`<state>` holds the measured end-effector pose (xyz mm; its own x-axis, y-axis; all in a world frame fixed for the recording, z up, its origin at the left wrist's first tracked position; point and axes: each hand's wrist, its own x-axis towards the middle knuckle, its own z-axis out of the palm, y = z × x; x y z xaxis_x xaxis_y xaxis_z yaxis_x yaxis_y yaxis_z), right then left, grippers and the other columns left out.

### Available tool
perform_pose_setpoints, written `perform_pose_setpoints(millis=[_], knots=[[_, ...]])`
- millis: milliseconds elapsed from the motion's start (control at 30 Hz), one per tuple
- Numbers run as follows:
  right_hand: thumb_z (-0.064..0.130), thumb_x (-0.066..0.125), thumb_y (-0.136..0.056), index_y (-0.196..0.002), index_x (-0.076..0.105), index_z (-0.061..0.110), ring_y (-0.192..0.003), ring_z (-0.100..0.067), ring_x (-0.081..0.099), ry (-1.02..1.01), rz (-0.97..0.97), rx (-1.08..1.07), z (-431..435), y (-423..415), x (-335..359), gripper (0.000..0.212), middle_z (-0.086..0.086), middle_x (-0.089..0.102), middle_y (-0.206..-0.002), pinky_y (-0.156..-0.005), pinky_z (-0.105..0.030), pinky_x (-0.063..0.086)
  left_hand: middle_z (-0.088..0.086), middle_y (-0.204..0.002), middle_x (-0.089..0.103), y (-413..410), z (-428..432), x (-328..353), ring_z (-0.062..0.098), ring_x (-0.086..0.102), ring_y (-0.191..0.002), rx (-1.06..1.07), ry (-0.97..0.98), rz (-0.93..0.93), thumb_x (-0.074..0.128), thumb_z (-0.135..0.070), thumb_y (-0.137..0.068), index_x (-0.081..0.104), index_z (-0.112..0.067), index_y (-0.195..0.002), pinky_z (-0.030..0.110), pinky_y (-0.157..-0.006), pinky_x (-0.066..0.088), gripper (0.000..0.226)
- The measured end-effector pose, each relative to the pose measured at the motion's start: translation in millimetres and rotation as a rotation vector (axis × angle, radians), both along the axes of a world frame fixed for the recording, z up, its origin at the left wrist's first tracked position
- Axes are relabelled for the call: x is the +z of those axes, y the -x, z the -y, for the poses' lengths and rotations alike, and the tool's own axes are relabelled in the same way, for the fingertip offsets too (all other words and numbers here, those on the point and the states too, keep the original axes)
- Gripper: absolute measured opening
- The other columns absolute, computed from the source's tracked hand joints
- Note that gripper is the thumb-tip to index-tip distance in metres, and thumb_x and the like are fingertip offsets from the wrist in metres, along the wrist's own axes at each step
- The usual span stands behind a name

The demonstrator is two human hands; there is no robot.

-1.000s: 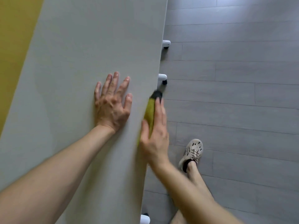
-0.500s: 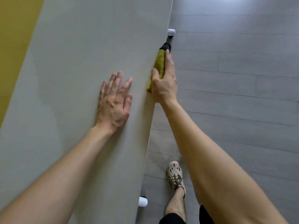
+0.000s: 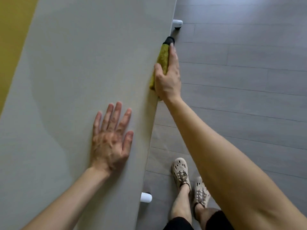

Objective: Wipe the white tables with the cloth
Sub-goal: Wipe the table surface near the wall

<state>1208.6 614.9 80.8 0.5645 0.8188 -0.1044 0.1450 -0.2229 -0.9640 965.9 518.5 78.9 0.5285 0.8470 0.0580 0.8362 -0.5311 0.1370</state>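
The white table (image 3: pixel 79 60) runs from the near left to the far right, its long right edge beside me. My left hand (image 3: pixel 111 141) lies flat on the top, fingers spread and straight. My right hand (image 3: pixel 168 80) holds a yellow-green cloth (image 3: pixel 163 57) with a black end against that right edge. The thumb sits on the table top and the fingers run down the side, pinching the cloth over the edge.
Grey plank floor (image 3: pixel 240 80) lies to the right of the table. Two white table feet stick out under the edge, one far (image 3: pixel 177 23) and one near (image 3: pixel 146 197). My feet in beige shoes (image 3: pixel 181 173) stand close to the edge. A yellow surface (image 3: pixel 11 34) borders the table's left side.
Over the last second my right hand slid the cloth along the table edge away from me, towards the far white foot. My left hand stayed flat. My feet stepped closer together.
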Motion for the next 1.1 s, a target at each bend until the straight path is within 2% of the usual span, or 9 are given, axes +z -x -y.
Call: perform_pose_setpoints(millis=[133, 267, 333, 500, 633, 800, 900, 1033, 1100], knots=[[0.017, 0.057, -0.106, -0.173, 0.024, 0.025, -0.163, -0.008, 0.023, -0.044, -0.011, -0.010, 55, 40, -2, 0.075, 0.004, 0.021, -0.181, -0.114, -0.001, 0.015, 0.008, -0.181, 0.018, 1, 0, -1, 0.028, 0.015, -0.168, -0.008, -0.008, -0.021, 0.040, -0.042, -0.107, 0.034, -0.022, -0.170, 0.066, -0.130, 0.019, 0.066], [0.011, 0.060, -0.104, -0.173, 0.021, 0.021, -0.166, -0.008, 0.017, -0.031, -0.079, 0.138, 216, 120, 5, 0.079, 0.007, 0.010, -0.183, -0.133, -0.026, 0.021, 0.009, -0.180, 0.021, 0, -1, 0, 0.028, 0.017, -0.168, -0.014, -0.026, -0.025, 0.037, -0.042, -0.108, 0.035, -0.020, -0.169, 0.066, -0.130, 0.020, 0.065], [0.013, 0.060, -0.105, -0.172, 0.020, 0.022, -0.167, -0.007, 0.015, -0.034, -0.110, 0.216, 241, 123, 9, 0.079, 0.008, 0.008, -0.183, -0.133, -0.027, 0.021, 0.007, -0.181, 0.020, 0, 0, 0, 0.027, 0.016, -0.168, -0.010, -0.026, -0.023, 0.037, -0.041, -0.108, 0.034, -0.021, -0.170, 0.065, -0.130, 0.019, 0.065], [0.017, 0.059, -0.107, -0.173, 0.021, 0.023, -0.161, 0.006, 0.015, -0.040, -0.081, 0.121, 106, 52, -1, 0.077, 0.004, 0.017, -0.181, -0.107, 0.007, 0.011, 0.005, -0.181, 0.019, 0, -1, -1, 0.025, 0.014, -0.168, -0.004, -0.040, -0.039, 0.036, -0.044, -0.108, 0.034, -0.023, -0.170, 0.063, -0.131, 0.018, 0.065], [0.020, 0.056, -0.108, -0.174, 0.020, 0.026, -0.162, -0.006, 0.019, -0.038, -0.026, 0.071, 52, 27, -5, 0.076, 0.005, 0.017, -0.182, -0.109, -0.007, 0.020, 0.003, -0.181, 0.019, 0, -2, -1, 0.023, 0.013, -0.169, 0.002, -0.046, -0.035, 0.037, -0.044, -0.108, 0.034, -0.025, -0.170, 0.062, -0.131, 0.018, 0.065], [0.015, 0.058, -0.107, -0.174, 0.015, 0.023, -0.166, -0.003, 0.011, -0.064, -0.057, 0.131, 193, 112, -3, 0.080, 0.010, 0.004, -0.183, -0.134, -0.031, 0.023, 0.006, -0.180, 0.022, 2, -3, -3, 0.025, 0.018, -0.168, -0.009, -0.072, -0.041, 0.036, -0.044, -0.108, 0.035, -0.023, -0.170, 0.063, -0.130, 0.021, 0.065], [0.020, 0.058, -0.106, -0.174, 0.013, 0.024, -0.166, 0.000, 0.010, -0.054, -0.065, 0.222, 242, 125, 1, 0.081, 0.013, 0.001, -0.183, -0.132, -0.023, 0.020, 0.005, -0.180, 0.022, 1, -2, -4, 0.024, 0.017, -0.168, -0.007, -0.082, -0.032, 0.036, -0.043, -0.108, 0.035, -0.024, -0.170, 0.062, -0.131, 0.019, 0.065], [0.021, 0.059, -0.105, -0.174, 0.017, 0.025, -0.159, 0.014, 0.013, -0.034, -0.074, 0.158, 149, 79, -4, 0.081, 0.009, 0.011, -0.182, -0.118, -0.003, 0.016, 0.006, -0.180, 0.022, 1, -3, -6, 0.024, 0.017, -0.168, -0.005, -0.086, -0.025, 0.037, -0.044, -0.108, 0.035, -0.025, -0.170, 0.062, -0.131, 0.020, 0.065], [0.029, 0.056, -0.100, -0.174, 0.019, 0.028, -0.162, 0.000, 0.021, -0.011, -0.083, 0.091, 90, 46, -4, 0.083, 0.008, 0.018, -0.181, -0.120, -0.012, 0.020, 0.006, -0.180, 0.022, 0, -2, -6, 0.024, 0.017, -0.168, -0.001, -0.085, -0.017, 0.037, -0.044, -0.108, 0.035, -0.025, -0.170, 0.062, -0.131, 0.019, 0.065]])
